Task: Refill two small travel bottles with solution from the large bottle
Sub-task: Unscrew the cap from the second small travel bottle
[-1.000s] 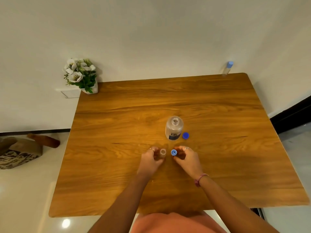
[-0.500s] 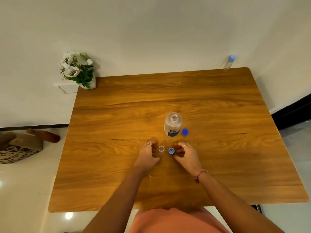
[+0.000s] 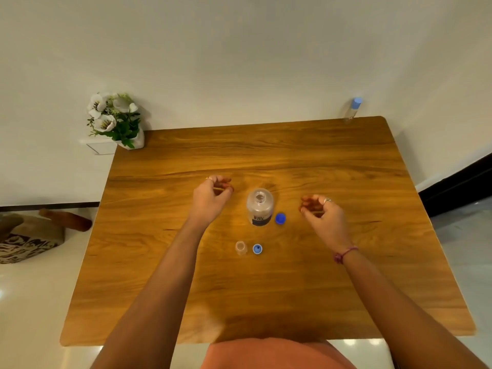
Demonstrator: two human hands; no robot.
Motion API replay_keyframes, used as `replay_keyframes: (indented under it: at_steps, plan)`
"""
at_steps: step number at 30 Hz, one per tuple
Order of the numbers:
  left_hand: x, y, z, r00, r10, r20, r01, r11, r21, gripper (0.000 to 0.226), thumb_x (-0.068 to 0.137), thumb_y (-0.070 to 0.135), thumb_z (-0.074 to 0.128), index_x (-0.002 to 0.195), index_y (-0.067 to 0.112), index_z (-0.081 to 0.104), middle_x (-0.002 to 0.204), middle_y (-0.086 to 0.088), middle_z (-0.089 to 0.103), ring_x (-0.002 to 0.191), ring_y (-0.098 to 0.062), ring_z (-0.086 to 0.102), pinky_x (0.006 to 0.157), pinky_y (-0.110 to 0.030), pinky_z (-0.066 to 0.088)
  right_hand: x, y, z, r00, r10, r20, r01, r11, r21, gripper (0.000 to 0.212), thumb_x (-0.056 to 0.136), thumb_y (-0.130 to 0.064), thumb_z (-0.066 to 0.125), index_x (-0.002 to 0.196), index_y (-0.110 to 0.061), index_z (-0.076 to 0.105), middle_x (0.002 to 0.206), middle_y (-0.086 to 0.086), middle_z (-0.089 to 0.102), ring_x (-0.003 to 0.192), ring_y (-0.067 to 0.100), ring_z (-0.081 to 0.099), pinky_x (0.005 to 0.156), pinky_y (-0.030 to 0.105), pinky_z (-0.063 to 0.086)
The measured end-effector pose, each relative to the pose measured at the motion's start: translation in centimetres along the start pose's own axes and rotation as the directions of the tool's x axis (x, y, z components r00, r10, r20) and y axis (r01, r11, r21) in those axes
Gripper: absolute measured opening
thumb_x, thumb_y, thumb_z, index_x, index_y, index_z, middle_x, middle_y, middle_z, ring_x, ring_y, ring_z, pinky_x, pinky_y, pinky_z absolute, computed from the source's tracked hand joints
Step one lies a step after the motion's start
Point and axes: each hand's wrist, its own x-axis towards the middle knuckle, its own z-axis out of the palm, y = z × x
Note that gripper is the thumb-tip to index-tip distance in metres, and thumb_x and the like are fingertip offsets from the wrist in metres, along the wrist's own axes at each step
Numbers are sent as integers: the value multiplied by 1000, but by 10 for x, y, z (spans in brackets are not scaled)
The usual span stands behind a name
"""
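Note:
The large clear bottle (image 3: 259, 207) with a dark label stands uncapped at the middle of the wooden table (image 3: 266, 288). Its blue cap (image 3: 280, 218) lies just to its right. Nearer to me a small uncapped travel bottle (image 3: 240, 247) stands upright, with its small blue cap (image 3: 257, 249) beside it on the right. A second small bottle (image 3: 351, 110) with a blue cap stands at the table's far right corner. My left hand (image 3: 211, 198) hovers left of the large bottle, fingers curled and empty. My right hand (image 3: 322, 213) hovers to its right, also loosely curled and empty.
A white pot of white flowers (image 3: 117, 121) sits by the far left corner, against the wall. A patterned bag (image 3: 26, 241) and a wooden piece lie on the floor to the left. Bare wood stretches along the table's near edge and both sides.
Both hands have let go of the small travel bottle and its cap and moved away and apart, to either side of the large bottle.

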Motion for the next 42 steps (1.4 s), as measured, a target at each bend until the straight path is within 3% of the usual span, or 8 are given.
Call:
replay_keyframes:
  at_steps: [4,8,14,19,24,34,38,42]
  plan:
    - [22,45,19,998,68,7,-67,996,-53,19,87,13,64,106,13,62,98,-1,66,88,-11,62,75,-23,50,47,-7,-28,997,-34,-62,35,999,9,20,88,-13,62,108,-10,63,99,3,66,88,11,63,74,21,53]
    - [44,84,37,993,118,17,-116,991,-65,16,87,14,63,103,17,62,98,2,66,86,-8,61,72,-19,50,107,-11,-61,983,-52,-176,49,999,-19,24,89,-17,62,112,-12,59,103,0,63,88,8,59,66,10,46]
    - [71,126,60,983,180,33,-178,983,-47,14,88,14,63,101,20,62,92,8,66,78,-1,60,62,-8,46,204,-8,-110,944,-35,-329,-6,993,-122,33,89,-16,60,121,-10,56,117,9,58,99,19,58,87,25,49]
    - [87,143,72,982,186,24,-186,982,-11,15,88,17,64,102,23,63,90,16,64,74,3,59,58,-3,43,266,2,-129,964,-35,-264,-48,953,-298,37,91,-16,57,127,-14,51,130,13,46,102,29,58,80,26,44]
    - [98,149,78,985,173,29,-173,985,20,15,89,18,63,103,22,63,92,13,64,77,-1,61,59,-3,44,308,11,-127,991,17,-136,-79,882,-465,40,90,-17,58,129,-11,49,131,16,42,109,36,54,92,40,46]
    - [104,148,85,990,134,34,-135,991,25,14,89,18,63,103,20,63,94,9,66,80,-5,62,59,-6,45,318,17,-128,995,-73,-64,26,832,-555,29,89,-12,59,115,-1,55,118,19,55,106,33,55,90,37,45]
    - [100,148,86,986,161,38,-163,986,38,15,88,17,63,103,20,63,92,12,65,80,-6,62,61,-8,46,299,-13,-115,996,-91,17,90,916,-391,36,86,-14,64,119,-4,58,118,17,59,106,28,57,93,32,45]
    - [93,148,80,978,209,14,-210,971,115,38,86,24,67,122,18,56,115,6,61,101,-9,60,77,-18,48,262,-75,-107,984,-78,163,69,996,59,31,81,-19,71,108,-5,66,100,10,69,80,16,66,70,23,55]
